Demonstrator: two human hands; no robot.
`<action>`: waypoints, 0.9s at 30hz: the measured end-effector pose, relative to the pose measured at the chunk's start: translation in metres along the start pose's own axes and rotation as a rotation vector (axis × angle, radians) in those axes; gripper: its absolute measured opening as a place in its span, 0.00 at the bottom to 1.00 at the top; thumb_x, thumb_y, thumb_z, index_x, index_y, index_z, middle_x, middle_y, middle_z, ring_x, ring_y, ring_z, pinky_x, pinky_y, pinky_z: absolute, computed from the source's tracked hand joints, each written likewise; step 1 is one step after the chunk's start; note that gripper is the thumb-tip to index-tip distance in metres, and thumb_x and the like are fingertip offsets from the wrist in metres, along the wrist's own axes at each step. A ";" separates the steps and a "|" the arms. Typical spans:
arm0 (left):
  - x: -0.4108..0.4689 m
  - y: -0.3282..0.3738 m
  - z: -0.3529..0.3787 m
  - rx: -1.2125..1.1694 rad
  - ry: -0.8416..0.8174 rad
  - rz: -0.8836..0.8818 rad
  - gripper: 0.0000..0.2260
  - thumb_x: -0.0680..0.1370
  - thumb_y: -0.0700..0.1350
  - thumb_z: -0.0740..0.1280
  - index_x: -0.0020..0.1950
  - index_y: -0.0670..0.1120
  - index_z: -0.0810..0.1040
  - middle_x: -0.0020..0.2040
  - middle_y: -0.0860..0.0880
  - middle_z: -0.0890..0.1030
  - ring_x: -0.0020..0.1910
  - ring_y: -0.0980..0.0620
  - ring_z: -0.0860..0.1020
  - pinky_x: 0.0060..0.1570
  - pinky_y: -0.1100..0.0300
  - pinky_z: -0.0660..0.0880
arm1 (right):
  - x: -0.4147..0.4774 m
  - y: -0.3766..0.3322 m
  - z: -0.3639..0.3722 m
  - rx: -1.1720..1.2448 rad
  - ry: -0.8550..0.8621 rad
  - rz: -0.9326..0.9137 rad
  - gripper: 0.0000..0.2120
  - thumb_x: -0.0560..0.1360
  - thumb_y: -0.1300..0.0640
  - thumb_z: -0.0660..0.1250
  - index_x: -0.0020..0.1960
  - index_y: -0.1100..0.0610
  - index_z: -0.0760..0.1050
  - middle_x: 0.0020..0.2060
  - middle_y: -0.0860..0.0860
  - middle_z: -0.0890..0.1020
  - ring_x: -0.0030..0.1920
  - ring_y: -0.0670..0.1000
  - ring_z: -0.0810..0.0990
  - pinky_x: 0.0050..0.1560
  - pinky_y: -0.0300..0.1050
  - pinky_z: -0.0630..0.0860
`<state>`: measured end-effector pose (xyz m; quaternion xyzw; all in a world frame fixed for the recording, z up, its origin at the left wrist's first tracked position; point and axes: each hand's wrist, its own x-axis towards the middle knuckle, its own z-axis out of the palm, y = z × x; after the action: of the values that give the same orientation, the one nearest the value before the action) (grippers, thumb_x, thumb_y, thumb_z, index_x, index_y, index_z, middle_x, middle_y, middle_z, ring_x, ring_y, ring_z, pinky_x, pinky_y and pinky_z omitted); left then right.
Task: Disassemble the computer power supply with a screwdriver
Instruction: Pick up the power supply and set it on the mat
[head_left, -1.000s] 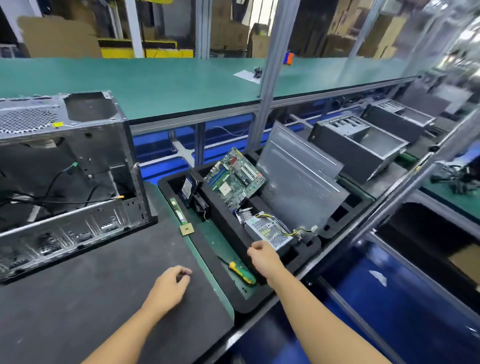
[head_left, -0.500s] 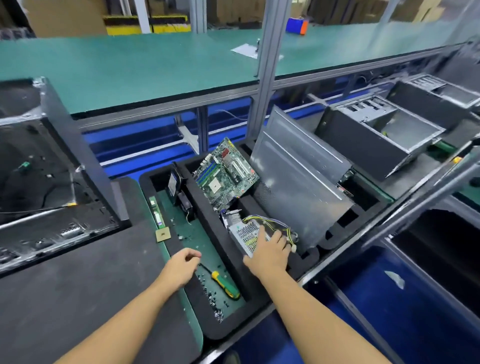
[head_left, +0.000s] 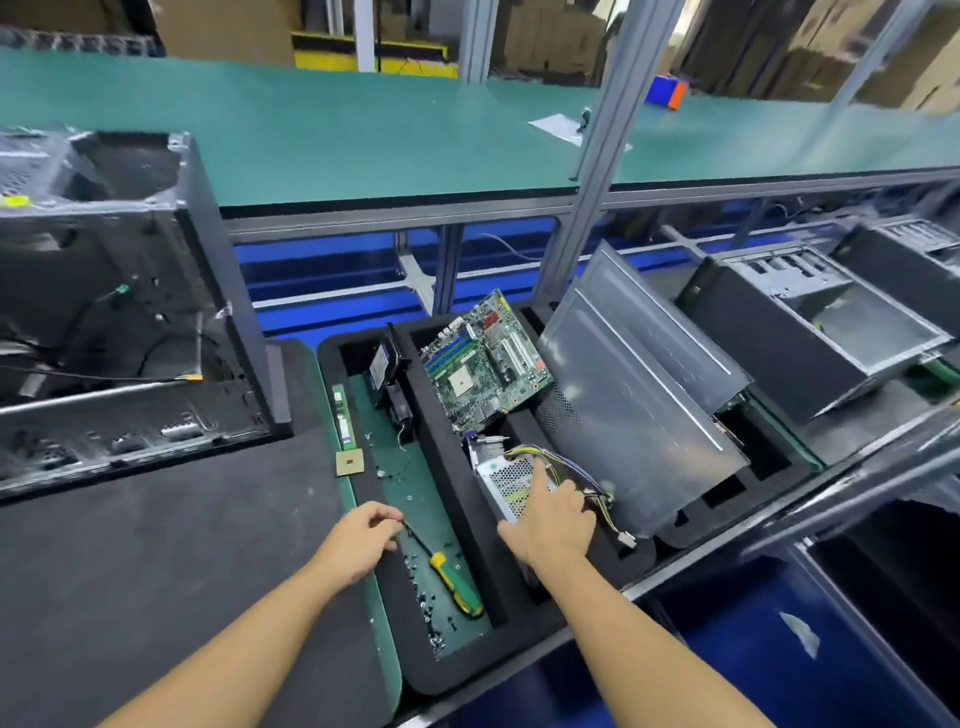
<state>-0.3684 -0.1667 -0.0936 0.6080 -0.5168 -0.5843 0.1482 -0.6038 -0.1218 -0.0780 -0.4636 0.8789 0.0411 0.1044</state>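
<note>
The silver power supply (head_left: 506, 478), with a mesh top and yellow and black wires, lies in a slot of the black foam tray (head_left: 452, 457). My right hand (head_left: 553, 522) grips its near end, index finger stretched over the mesh and the other fingers curled over the wire side. A screwdriver (head_left: 457, 582) with a green and yellow handle lies in the tray's left compartment. My left hand (head_left: 363, 540) has curled fingers at the tip of its shaft. Whether they pinch it is unclear.
A motherboard (head_left: 488, 364) and a grey metal side panel (head_left: 639, 395) lean in the tray behind the power supply. Loose screws (head_left: 431, 613), a memory stick (head_left: 342, 415) and a chip (head_left: 349, 462) lie nearby. An open computer case (head_left: 104, 312) stands at the left, more cases (head_left: 810, 327) at the right.
My right hand has slid forward onto the power supply and closed round its near end. My left hand has moved right from the black mat to the screwdriver's tip.
</note>
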 end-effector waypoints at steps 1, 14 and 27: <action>-0.001 -0.001 -0.007 -0.026 0.002 -0.002 0.05 0.81 0.42 0.64 0.54 0.46 0.78 0.54 0.48 0.82 0.48 0.50 0.83 0.38 0.59 0.71 | -0.003 -0.003 -0.005 -0.012 0.031 -0.001 0.50 0.65 0.36 0.67 0.79 0.44 0.46 0.61 0.57 0.71 0.62 0.59 0.71 0.57 0.54 0.70; -0.041 0.029 -0.080 -0.739 -0.333 -0.046 0.27 0.72 0.66 0.68 0.68 0.58 0.70 0.68 0.48 0.74 0.62 0.38 0.78 0.56 0.39 0.77 | -0.108 -0.118 -0.057 -0.019 0.478 -0.343 0.48 0.55 0.42 0.77 0.73 0.47 0.67 0.51 0.58 0.78 0.48 0.60 0.77 0.46 0.55 0.72; -0.078 -0.048 -0.258 -0.605 -0.341 -0.292 0.27 0.61 0.60 0.81 0.47 0.40 0.87 0.58 0.37 0.82 0.51 0.38 0.83 0.59 0.41 0.77 | -0.177 -0.233 0.011 0.172 0.647 -1.222 0.27 0.74 0.54 0.64 0.73 0.44 0.67 0.57 0.58 0.70 0.55 0.62 0.73 0.50 0.54 0.71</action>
<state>-0.1070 -0.1932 -0.0174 0.4977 -0.2460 -0.8185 0.1482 -0.3134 -0.1095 -0.0439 -0.8541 0.4477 -0.2349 -0.1219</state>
